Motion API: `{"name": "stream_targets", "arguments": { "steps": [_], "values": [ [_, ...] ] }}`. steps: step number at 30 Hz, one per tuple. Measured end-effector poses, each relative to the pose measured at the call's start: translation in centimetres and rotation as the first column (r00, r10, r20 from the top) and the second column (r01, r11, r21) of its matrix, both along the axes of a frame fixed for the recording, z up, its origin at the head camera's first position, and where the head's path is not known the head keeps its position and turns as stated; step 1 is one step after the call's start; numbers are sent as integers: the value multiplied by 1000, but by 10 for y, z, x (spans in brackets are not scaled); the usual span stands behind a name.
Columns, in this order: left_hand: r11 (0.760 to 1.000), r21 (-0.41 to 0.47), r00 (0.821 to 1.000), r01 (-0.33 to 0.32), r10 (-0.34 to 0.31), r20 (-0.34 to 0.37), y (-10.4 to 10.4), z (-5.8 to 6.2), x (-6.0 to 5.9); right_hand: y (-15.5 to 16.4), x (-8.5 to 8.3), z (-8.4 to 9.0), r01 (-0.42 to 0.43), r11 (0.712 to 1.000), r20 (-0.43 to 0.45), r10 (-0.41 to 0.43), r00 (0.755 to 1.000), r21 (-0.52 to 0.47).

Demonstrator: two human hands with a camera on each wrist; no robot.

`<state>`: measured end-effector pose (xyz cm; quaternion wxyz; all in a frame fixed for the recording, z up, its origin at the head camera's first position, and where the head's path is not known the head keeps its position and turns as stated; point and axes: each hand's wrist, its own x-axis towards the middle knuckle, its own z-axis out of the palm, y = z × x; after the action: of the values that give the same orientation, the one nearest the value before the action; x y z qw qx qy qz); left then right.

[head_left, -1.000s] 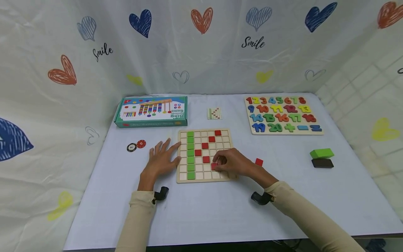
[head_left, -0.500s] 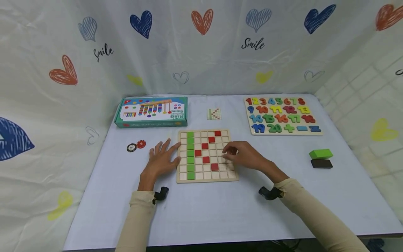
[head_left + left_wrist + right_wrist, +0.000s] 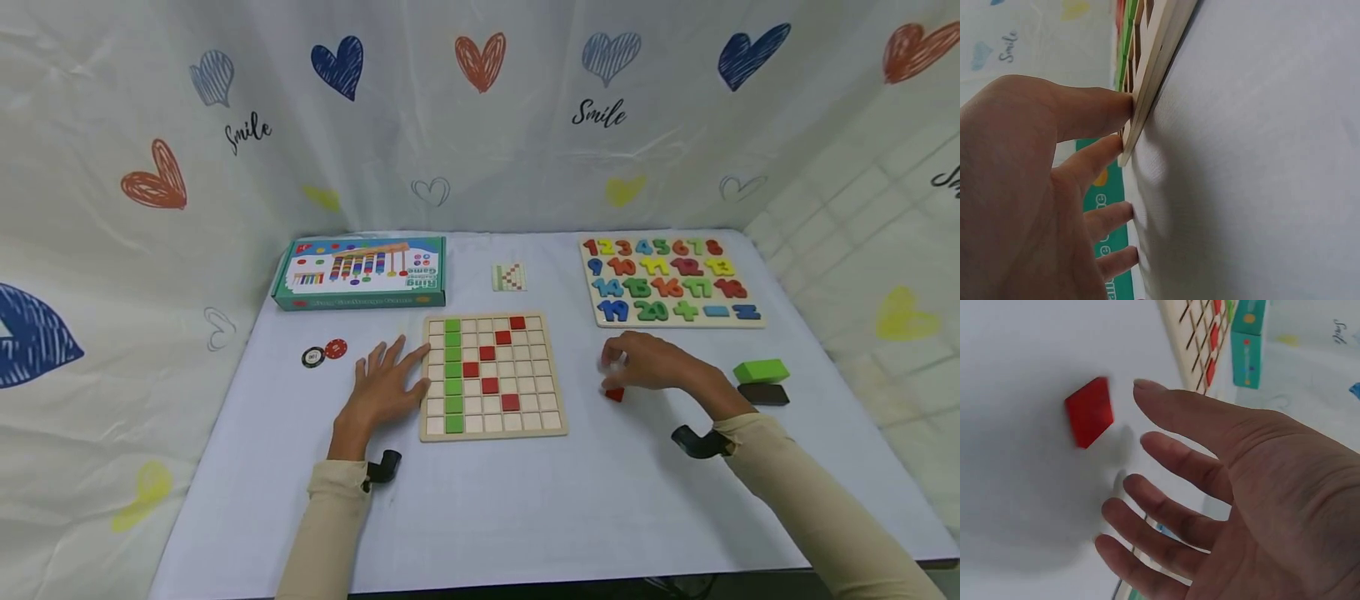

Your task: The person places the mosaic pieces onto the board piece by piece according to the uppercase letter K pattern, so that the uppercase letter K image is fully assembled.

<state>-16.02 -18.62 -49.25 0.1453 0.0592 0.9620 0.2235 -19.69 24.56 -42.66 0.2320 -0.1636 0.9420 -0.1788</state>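
A square wooden grid board (image 3: 525,435) lies on the white table, with a column of green tiles (image 3: 453,354) and a slanting pattern of red tiles (image 3: 490,386) in its cells. My left hand (image 3: 381,390) is spread at the board's left side, thumb and index fingertips touching its edge, as the left wrist view also shows. To the right of the board my right hand (image 3: 651,360) hovers over a loose red tile (image 3: 1090,412) on the table. In the right wrist view its fingers are loosely bent, apart from the tile, and hold nothing.
Behind the board stands a green game box (image 3: 360,273) and a small pattern card (image 3: 509,277). A number puzzle (image 3: 670,279) lies at the back right. Green (image 3: 761,371) and black blocks (image 3: 763,394) sit far right; two round chips (image 3: 324,353) lie left.
My right hand has left the red tile in the lower part of the board and moved right to the loose red tile. My left hand has stayed at the board's edge.
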Motion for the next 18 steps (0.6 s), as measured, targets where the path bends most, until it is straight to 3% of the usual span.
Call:
{"name": "stream_targets", "arguments": {
  "steps": [7,18],
  "values": [
    [1000,-1,1000,-5,5,7,-1,-1,1,8,0,-10,4,1000,32,-5,999,25],
    [1000,8,1000,3,-3,5,-1,-1,1,13,-4,-9,41,997,101,-48,994,71]
  ]
}}
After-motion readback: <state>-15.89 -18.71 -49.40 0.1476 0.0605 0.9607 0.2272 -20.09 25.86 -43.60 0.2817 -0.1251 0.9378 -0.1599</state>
